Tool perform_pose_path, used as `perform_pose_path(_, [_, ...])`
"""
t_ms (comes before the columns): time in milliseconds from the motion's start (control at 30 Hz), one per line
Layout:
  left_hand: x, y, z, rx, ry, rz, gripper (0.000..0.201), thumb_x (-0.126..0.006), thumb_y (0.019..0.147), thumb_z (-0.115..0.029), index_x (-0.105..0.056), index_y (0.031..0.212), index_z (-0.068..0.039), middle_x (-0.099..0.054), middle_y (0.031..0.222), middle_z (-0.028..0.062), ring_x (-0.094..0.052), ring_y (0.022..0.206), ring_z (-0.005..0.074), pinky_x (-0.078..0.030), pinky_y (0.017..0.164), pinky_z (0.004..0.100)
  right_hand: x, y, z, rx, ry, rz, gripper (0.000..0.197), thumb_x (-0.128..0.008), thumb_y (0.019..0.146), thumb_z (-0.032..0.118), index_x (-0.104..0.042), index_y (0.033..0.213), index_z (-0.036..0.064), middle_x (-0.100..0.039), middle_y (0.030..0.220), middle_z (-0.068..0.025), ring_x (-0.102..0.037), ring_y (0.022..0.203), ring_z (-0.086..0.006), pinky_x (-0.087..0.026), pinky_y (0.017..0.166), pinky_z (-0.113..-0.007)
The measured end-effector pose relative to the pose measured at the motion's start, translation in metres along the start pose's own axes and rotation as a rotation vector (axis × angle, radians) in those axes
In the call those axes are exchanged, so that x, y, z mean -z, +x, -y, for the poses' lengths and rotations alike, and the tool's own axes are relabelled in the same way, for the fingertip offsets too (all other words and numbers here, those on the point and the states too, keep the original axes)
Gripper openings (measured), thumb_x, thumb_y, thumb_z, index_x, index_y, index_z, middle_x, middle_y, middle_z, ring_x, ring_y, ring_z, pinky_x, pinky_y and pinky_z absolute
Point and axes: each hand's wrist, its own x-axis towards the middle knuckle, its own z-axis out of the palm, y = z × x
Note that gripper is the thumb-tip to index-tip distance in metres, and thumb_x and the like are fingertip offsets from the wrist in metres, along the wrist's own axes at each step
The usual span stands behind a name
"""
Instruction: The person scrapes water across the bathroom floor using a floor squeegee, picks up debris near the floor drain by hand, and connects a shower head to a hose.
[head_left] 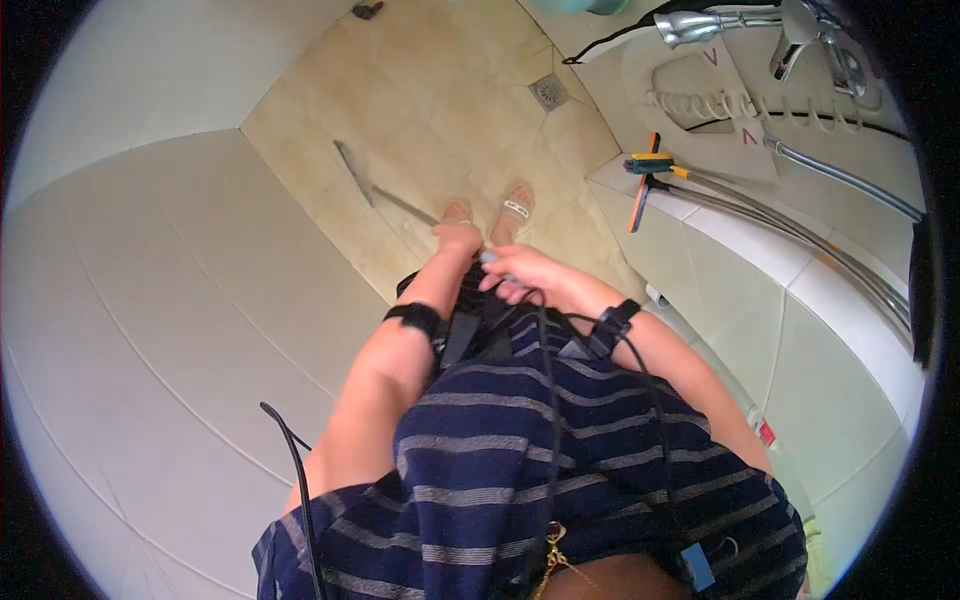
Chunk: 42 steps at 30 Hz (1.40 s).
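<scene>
A long-handled floor squeegee (405, 208) slants across the tiles, its thin dark blade lying at the far left near the wall. My left hand (458, 238) is wrapped round its handle just in front of my body. Slightly nearer and to the right, my right hand (520, 272) curls round the grey end of the same handle. Part of the handle between and behind my hands is hidden by the fingers. Beneath my hands, my feet stand on the tiled floor (420, 110) in light sandals (516, 208).
Two more long-handled wipers (655, 172) lean on the ledge (740, 240) at the right. Above them are a chrome tap (795, 40) and a shower hose (840, 178). A square floor drain (549, 92) lies ahead. Tiled wall (150, 300) runs close along my left. Black cables hang over my front.
</scene>
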Motion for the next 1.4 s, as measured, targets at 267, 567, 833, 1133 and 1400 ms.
perform_pose_path(267, [0.043, -0.009, -0.186, -0.434, 0.221, 0.023, 0.014, -0.064, 0.068, -0.028, -0.066, 0.066, -0.015, -0.063, 0.066, 0.0039, -0.06, 0.066, 0.0239, -0.028, 0.078, 0.0703, 0.112, -0.097, -0.052, 0.138, 0.522, -0.092, 0.041, -0.046, 0.085, 0.009, -0.038, 0.125, 0.0121, -0.043, 0.066, 0.001, -0.03, 0.043, -0.0029, -0.024, 0.035, -0.015])
perform_pose_path(567, [0.052, -0.024, -0.233, -0.111, -1.232, -0.028, 0.029, -0.054, 0.07, -0.004, -0.044, 0.094, 0.01, -0.058, 0.072, 0.0142, -0.06, 0.066, 0.0231, -0.05, 0.065, 0.0487, 0.122, -0.142, -0.054, 0.322, 0.642, -0.273, 0.049, -0.044, 0.085, 0.009, -0.029, 0.131, 0.0135, -0.043, 0.063, -0.0006, -0.028, 0.041, -0.0044, -0.022, 0.034, -0.018])
perform_pose_path(833, [0.145, 0.029, -0.149, 0.015, -1.194, -0.35, 0.051, -0.052, 0.068, -0.004, -0.035, 0.113, 0.012, -0.059, 0.079, 0.0215, -0.059, 0.058, 0.0256, -0.05, 0.057, 0.032, 0.132, -0.058, 0.04, 0.356, 0.672, 0.006, 0.048, -0.045, 0.087, 0.015, -0.028, 0.132, 0.0171, -0.039, 0.066, 0.0002, -0.028, 0.045, -0.0046, -0.023, 0.037, -0.017])
perform_pose_path(1133, [0.139, 0.036, -0.234, -0.553, 0.303, 0.299, 0.035, -0.034, 0.082, -0.018, -0.058, 0.06, -0.004, -0.058, 0.053, 0.0068, -0.057, 0.05, 0.0145, 0.008, 0.09, 0.0671, 0.149, -0.085, -0.022, 0.299, 0.989, -0.139, 0.041, -0.047, 0.086, 0.019, -0.036, 0.126, 0.0198, -0.039, 0.063, 0.0032, -0.027, 0.044, -0.0049, -0.023, 0.037, -0.019])
perform_pose_path(1400, [0.095, -0.006, -0.23, -0.239, -0.498, 0.51, 0.028, -0.04, 0.078, -0.013, -0.036, 0.095, 0.009, -0.056, 0.058, 0.015, -0.053, 0.039, 0.0213, -0.05, 0.056, 0.0497, 0.097, -0.131, -0.029, 0.37, 1.095, -0.297, 0.045, -0.048, 0.086, 0.018, -0.034, 0.129, 0.0144, -0.039, 0.059, 0.0012, -0.028, 0.041, -0.0057, -0.023, 0.036, -0.02])
